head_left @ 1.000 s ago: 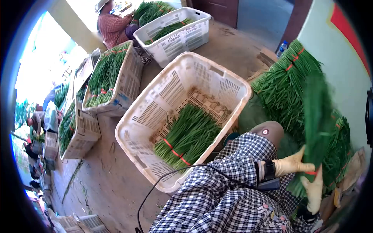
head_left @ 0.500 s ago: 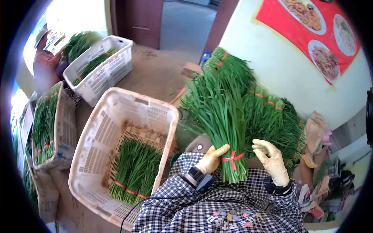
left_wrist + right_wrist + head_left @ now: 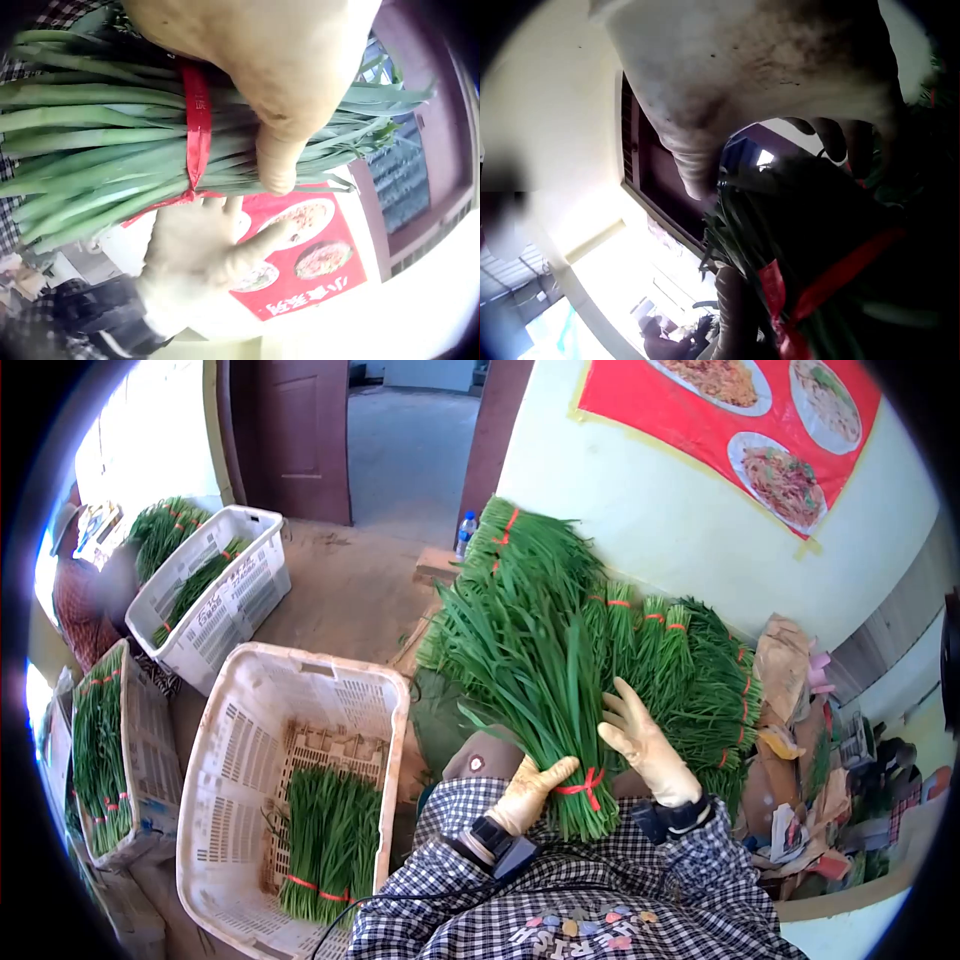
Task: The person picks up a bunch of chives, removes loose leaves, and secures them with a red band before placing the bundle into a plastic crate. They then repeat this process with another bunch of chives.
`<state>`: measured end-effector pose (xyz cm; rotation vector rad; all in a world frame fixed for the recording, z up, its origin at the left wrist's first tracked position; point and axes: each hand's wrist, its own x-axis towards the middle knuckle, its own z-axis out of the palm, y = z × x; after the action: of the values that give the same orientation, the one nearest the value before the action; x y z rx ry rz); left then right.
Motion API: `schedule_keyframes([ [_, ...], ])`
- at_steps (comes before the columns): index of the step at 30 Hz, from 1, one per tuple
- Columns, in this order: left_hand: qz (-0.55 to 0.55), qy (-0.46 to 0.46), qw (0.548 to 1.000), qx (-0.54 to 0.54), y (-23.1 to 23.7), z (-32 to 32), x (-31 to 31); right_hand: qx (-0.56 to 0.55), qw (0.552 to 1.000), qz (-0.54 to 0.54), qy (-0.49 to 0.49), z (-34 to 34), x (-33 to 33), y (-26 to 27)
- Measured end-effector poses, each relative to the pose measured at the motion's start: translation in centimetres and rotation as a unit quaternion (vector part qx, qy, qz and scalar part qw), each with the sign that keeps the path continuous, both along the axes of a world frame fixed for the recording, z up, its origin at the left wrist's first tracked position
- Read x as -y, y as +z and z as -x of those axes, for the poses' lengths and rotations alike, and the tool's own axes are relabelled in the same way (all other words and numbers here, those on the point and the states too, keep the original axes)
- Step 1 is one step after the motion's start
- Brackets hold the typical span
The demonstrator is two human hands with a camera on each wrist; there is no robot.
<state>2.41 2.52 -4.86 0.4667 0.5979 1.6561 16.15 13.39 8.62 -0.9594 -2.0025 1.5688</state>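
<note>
A bunch of long green leafy stalks (image 3: 540, 670), tied near its cut ends with a red band (image 3: 582, 788), stands tilted over the person's lap. The gloved left hand (image 3: 527, 794) grips it from the left beside the band, thumb across the front; the left wrist view shows that thumb (image 3: 281, 161) lying on the stalks (image 3: 90, 139). At the bunch's right side the gloved right hand (image 3: 648, 748) is raised with fingers spread and curved; whether it touches the leaves cannot be told. In the right wrist view the right hand (image 3: 757, 75) arches over the bunch (image 3: 802, 217).
A white crate (image 3: 230, 800) at the left holds tied bunches (image 3: 330, 840). More tied bunches (image 3: 680, 680) are stacked against the wall at the right. Filled crates (image 3: 150, 760) and a seated person (image 3: 85, 605) are farther left. Cardboard (image 3: 785, 660) lies at the right.
The bunch has come from the right side to in front of the body, and the head view has turned right. Lately the right hand has moved closer to the bunch, which leans slightly more left.
</note>
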Motion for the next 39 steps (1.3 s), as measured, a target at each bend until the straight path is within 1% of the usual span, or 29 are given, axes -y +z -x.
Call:
schedule_keyframes([
  [2,-0.023,0.03,0.996,-0.075,1.2,-0.9,-0.7,-0.025,0.995,-0.099,-0.018,1.1,-1.7,-1.9],
  [3,-0.02,0.062,0.99,-0.121,1.8,-1.3,-1.1,-0.052,0.991,-0.118,-0.018,2.2,-1.2,-1.2],
  [4,-0.022,0.058,0.99,-0.123,2.4,-1.4,-1.3,-0.013,0.987,-0.154,-0.052,2.6,-1.5,-1.2],
  [6,0.031,0.041,0.998,-0.028,3.7,-0.9,-2.0,-0.055,0.98,-0.173,-0.082,2.7,-1.6,-0.8],
  [7,0.037,0.05,0.998,0.011,4.3,-0.6,-2.3,-0.111,0.981,-0.115,-0.109,2.4,-2.1,-1.4],
  [8,0.042,0.059,0.994,0.076,4.4,-0.7,-2.6,-0.111,0.981,-0.114,-0.109,2.0,-2.3,-1.5],
  [10,0.013,0.023,0.992,0.124,3.8,0.0,-2.9,-0.196,0.975,-0.027,-0.103,1.0,-2.7,-1.4],
  [11,0.022,0.015,0.991,0.132,3.4,0.0,-3.0,-0.172,0.978,-0.019,-0.117,0.4,-2.8,-1.3],
  [16,0.031,0.006,0.99,0.136,2.9,-0.4,-3.1,-0.166,0.976,0.003,-0.137,-0.3,-2.4,-1.1],
  [21,0.055,0.009,0.993,0.109,2.4,-0.7,-3.3,-0.168,0.976,0.02,-0.137,-1.0,-2.7,-2.0],
  [24,0.04,-0.013,0.993,0.11,2.5,-0.9,-3.4,-0.162,0.977,0.018,-0.138,-1.5,-2.9,-2.2],
  [25,0.04,-0.006,0.996,0.083,2.6,-1.0,-3.3,-0.172,0.974,0.029,-0.142,-1.5,-2.8,-2.3],
  [26,0.04,-0.008,0.996,0.083,1.9,-1.1,-3.5,-0.182,0.972,0.04,-0.145,-1.5,-2.8,-2.4],
  [27,0.034,0.01,0.999,-0.01,1.6,-1.2,-3.7,-0.195,0.967,0.054,-0.152,-1.3,-2.3,-2.0],
  [28,0.027,0.028,0.994,-0.104,1.3,-1.2,-3.7,-0.195,0.967,0.053,-0.153,-1.3,-2.3,-2.0],
  [29,0.056,0.022,0.993,-0.098,0.9,-1.1,-3.9,-0.203,0.964,0.058,-0.161,-1.4,-2.4,-2.2],
  [30,0.084,0.014,0.992,-0.093,2.2,-0.6,-4.2,-0.213,0.96,0.062,-0.171,-1.5,-2.4,-2.2],
  [31,0.125,-0.034,0.992,0.0,3.2,0.3,-5.3,-0.234,0.953,0.067,-0.181,-1.6,-2.0,-1.4],
  [32,0.067,-0.017,0.988,-0.14,4.4,1.0,-5.4,-0.238,0.95,0.062,-0.19,-1.8,-1.5,-0.4],
  [34,0.098,-0.082,0.989,-0.077,6.5,2.3,-7.1,-0.23,0.952,0.037,-0.199,-2.9,-0.5,1.2],
  [35,0.101,-0.098,0.984,-0.105,7.8,2.5,-7.3,-0.249,0.944,0.057,-0.211,-3.8,-0.3,0.6],
  [36,0.106,-0.115,0.979,-0.133,9.4,2.7,-7.1,-0.268,0.94,0.063,-0.2,-4.9,-0.3,-0.7],
  [37,0.103,-0.14,0.967,-0.187,10.8,2.8,-6.8,-0.266,0.937,0.107,-0.2,-6.0,0.4,-0.9],
  [38,0.099,-0.165,0.951,-0.24,11.5,3.0,-6.6,-0.264,0.932,0.154,-0.197,-7.1,1.1,-1.3],
  [39,0.106,-0.197,0.937,-0.267,11.8,3.3,-6.3,-0.274,0.924,0.161,-0.213,-7.9,1.9,-1.8],
])
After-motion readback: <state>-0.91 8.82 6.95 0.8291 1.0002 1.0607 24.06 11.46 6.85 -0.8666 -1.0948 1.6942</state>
